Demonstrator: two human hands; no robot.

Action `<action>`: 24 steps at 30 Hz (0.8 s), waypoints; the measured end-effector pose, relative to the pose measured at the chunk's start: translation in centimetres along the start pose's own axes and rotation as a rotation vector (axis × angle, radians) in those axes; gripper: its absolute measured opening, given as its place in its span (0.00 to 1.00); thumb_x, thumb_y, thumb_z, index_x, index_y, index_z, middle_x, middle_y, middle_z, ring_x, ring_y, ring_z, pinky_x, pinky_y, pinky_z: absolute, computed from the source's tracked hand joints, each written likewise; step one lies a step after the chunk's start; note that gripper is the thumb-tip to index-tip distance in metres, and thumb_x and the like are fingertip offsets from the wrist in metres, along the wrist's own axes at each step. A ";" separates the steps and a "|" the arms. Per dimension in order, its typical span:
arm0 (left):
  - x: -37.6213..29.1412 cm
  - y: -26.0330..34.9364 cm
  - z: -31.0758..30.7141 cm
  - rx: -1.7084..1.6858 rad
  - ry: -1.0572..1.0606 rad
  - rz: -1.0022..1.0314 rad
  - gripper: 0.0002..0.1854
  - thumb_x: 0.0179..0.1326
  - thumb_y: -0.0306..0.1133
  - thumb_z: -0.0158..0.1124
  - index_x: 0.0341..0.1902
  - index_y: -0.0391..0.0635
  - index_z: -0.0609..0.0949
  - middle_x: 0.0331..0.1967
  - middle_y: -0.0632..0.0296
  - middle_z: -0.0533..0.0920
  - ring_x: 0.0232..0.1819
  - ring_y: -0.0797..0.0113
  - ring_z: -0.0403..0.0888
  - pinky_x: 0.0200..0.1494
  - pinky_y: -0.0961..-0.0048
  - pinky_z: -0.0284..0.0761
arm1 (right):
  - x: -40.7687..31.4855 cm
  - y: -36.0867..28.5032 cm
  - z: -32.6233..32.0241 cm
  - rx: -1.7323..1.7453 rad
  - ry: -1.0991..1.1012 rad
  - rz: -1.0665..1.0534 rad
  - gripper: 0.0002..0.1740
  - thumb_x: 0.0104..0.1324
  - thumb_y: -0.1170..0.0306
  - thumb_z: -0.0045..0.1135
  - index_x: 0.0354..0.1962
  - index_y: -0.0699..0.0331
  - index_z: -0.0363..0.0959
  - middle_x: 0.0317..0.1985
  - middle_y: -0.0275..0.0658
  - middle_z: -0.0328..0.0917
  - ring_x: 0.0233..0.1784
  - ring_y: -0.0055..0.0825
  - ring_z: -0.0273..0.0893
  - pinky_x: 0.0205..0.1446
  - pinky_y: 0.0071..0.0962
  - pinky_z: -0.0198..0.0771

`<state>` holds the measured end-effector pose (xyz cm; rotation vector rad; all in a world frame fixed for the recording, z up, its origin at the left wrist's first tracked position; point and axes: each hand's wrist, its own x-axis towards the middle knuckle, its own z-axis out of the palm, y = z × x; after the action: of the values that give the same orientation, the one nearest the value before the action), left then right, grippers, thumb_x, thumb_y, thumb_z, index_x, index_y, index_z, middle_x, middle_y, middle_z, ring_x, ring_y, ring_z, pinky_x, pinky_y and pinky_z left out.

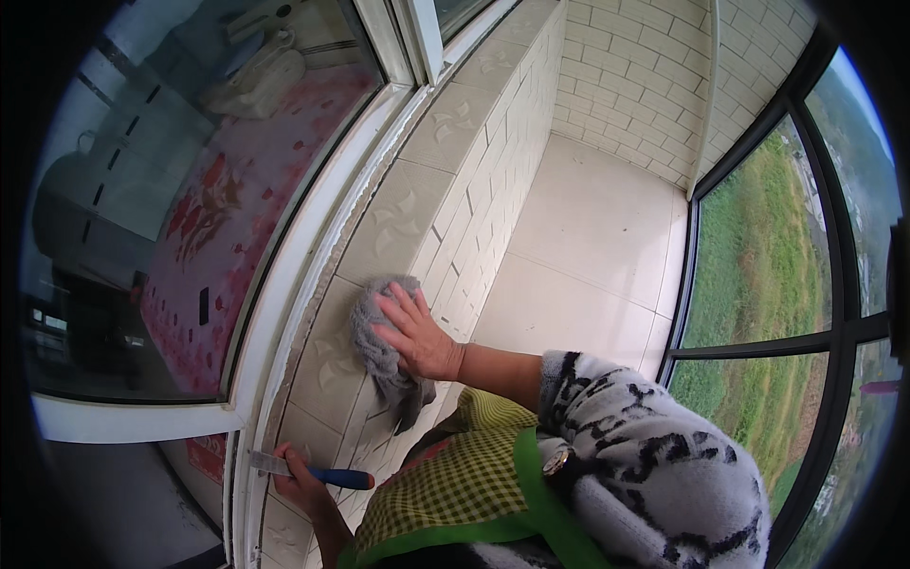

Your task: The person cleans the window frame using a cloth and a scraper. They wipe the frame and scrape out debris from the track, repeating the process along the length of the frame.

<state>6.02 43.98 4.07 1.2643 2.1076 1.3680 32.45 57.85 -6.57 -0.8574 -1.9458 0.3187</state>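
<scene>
My right hand [419, 338] lies with its fingers spread on a bunched grey cloth [366, 331], pressing it against the tiled window ledge [391, 213]. One end of the cloth hangs over the ledge's edge. Lower left, my left hand [302, 480] grips a putty knife by its blue handle [341, 478], which has an orange-red end. The knife's flat metal blade [269, 464] points left and reaches over the white window frame [249, 419]. The blade's tip is hard to tell from the frame.
Behind the window glass [284, 178] is a bed with a pink floral cover [213, 235]. A white tiled wall [469, 213] drops from the ledge to the pale tiled floor [576, 213]. Dark-framed windows [753, 348] stand on the right. My checked apron [455, 484] hangs close to the wall.
</scene>
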 end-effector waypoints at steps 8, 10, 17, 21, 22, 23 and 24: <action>-0.4 -0.3 -0.2 -0.071 -0.070 0.121 0.08 0.67 0.29 0.51 0.40 0.38 0.76 0.24 0.70 0.69 0.27 0.80 0.64 0.29 0.79 0.61 | 8.7 4.7 -7.6 -0.333 0.149 0.237 0.29 0.54 0.65 0.56 0.54 0.64 0.65 0.55 0.50 0.65 0.66 0.46 0.56 0.68 0.53 0.47; -0.4 -0.4 0.1 -0.057 -0.077 0.130 0.07 0.67 0.29 0.51 0.40 0.38 0.76 0.24 0.69 0.69 0.26 0.80 0.64 0.29 0.79 0.62 | 8.7 1.5 -6.7 -0.372 -0.022 0.095 0.27 0.54 0.63 0.56 0.51 0.64 0.67 0.54 0.49 0.67 0.64 0.45 0.59 0.67 0.50 0.50; -0.1 -1.1 0.3 -0.080 -0.073 0.167 0.07 0.66 0.29 0.52 0.39 0.39 0.77 0.23 0.68 0.71 0.25 0.80 0.66 0.28 0.80 0.63 | 6.1 -5.2 -2.0 -0.037 -0.288 -0.402 0.29 0.49 0.58 0.62 0.49 0.56 0.69 0.55 0.44 0.67 0.65 0.40 0.61 0.67 0.50 0.51; 0.0 -1.0 0.3 -0.066 -0.044 0.167 0.07 0.65 0.29 0.53 0.39 0.39 0.77 0.21 0.69 0.71 0.23 0.80 0.66 0.26 0.79 0.63 | 9.3 6.1 -8.0 -0.402 -0.092 0.024 0.30 0.55 0.61 0.55 0.57 0.57 0.65 0.61 0.40 0.64 0.69 0.39 0.55 0.69 0.51 0.45; -0.1 -0.8 0.3 -0.044 -0.032 0.177 0.07 0.65 0.29 0.53 0.39 0.39 0.77 0.20 0.69 0.71 0.23 0.80 0.66 0.25 0.79 0.62 | 10.4 9.2 -9.8 -0.497 -0.127 0.177 0.29 0.57 0.60 0.53 0.58 0.57 0.64 0.63 0.41 0.63 0.71 0.39 0.52 0.69 0.52 0.44; -0.2 -0.7 0.4 -0.016 -0.022 0.193 0.07 0.65 0.29 0.53 0.39 0.39 0.77 0.19 0.69 0.70 0.22 0.80 0.66 0.25 0.80 0.62 | 11.4 11.7 -11.4 -0.577 -0.138 0.348 0.29 0.62 0.56 0.48 0.59 0.55 0.63 0.65 0.38 0.61 0.72 0.37 0.49 0.70 0.53 0.40; -0.3 -0.5 0.4 0.011 -0.012 0.207 0.07 0.65 0.29 0.53 0.39 0.38 0.77 0.19 0.69 0.70 0.22 0.80 0.66 0.25 0.80 0.62 | 12.5 13.9 -12.9 -0.620 -0.112 0.433 0.29 0.62 0.55 0.47 0.60 0.55 0.63 0.66 0.38 0.60 0.73 0.38 0.48 0.70 0.53 0.40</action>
<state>6.21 43.90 3.38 1.5276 2.0251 1.4279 45.64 74.77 0.90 -1.7038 -1.9727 -0.0010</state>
